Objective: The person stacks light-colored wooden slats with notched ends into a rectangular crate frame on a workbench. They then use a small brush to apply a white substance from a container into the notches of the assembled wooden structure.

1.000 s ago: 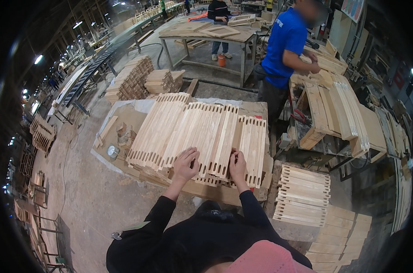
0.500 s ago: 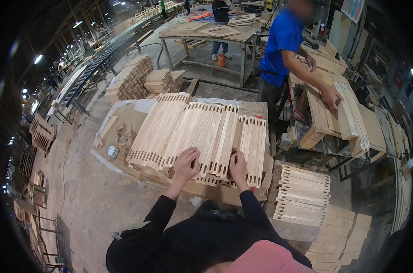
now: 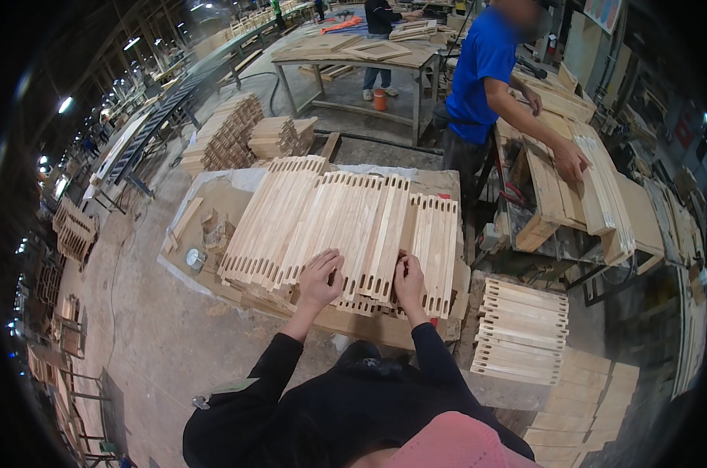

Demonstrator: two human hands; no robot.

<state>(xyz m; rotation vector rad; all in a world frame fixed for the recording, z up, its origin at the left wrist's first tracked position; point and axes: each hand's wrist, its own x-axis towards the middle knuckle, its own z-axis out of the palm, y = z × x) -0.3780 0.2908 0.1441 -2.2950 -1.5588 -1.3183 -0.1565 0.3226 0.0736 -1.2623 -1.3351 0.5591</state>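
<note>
Pale wooden slats (image 3: 336, 222) with slots near their ends lie side by side in a layered stack in front of me. My left hand (image 3: 321, 278) rests at the near ends of the slats, its fingers together and curled down onto them. At the right edge of the raised layer is my right hand (image 3: 409, 282), its fingers bent in against the outermost slat. A lower row of slotted slats (image 3: 435, 249) continues just right of that hand. Both palms are turned inward, and the fingertips are partly hidden.
A metal can (image 3: 195, 258) and a wood offcut (image 3: 183, 224) lie left of the stack. More slats (image 3: 521, 331) are piled at lower right. A person in a blue shirt (image 3: 482, 66) handles boards (image 3: 599, 191) on a bench. Block stacks (image 3: 225, 132) and a worktable (image 3: 353, 51) stand behind.
My hands stay in nearly the same place on the slats. The view has shifted very slightly. The person in blue has moved an arm a little over the boards.
</note>
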